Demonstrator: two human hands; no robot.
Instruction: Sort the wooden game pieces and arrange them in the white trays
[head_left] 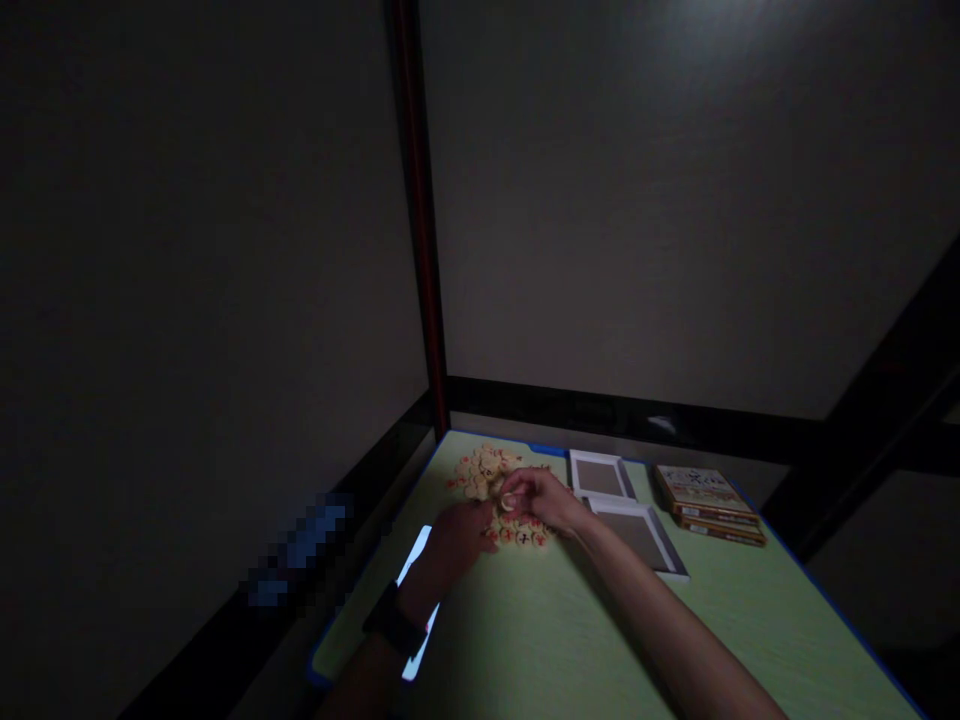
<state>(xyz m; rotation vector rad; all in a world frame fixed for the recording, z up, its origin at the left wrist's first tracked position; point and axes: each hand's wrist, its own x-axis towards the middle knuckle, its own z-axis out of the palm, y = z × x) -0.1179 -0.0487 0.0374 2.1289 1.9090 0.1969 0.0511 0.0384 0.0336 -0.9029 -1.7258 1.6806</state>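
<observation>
A heap of small round pale pieces (486,468) with red and dark marks lies near the far left corner of a green table (570,630). My right hand (541,497) reaches over the heap and pinches one round piece (509,501) between thumb and fingertips. My left hand (459,537) rests curled on the table just left of it, its fingers touching the near edge of the pieces; a dark watch band sits on that wrist. What the left fingers hold, if anything, is hidden.
A lit phone (417,598) lies under my left wrist. Two shallow white-rimmed trays (600,474) (642,538) sit right of the pieces, and stacked game boxes (709,502) lie further right. Dim walls and a red-brown post (420,220) stand behind the table.
</observation>
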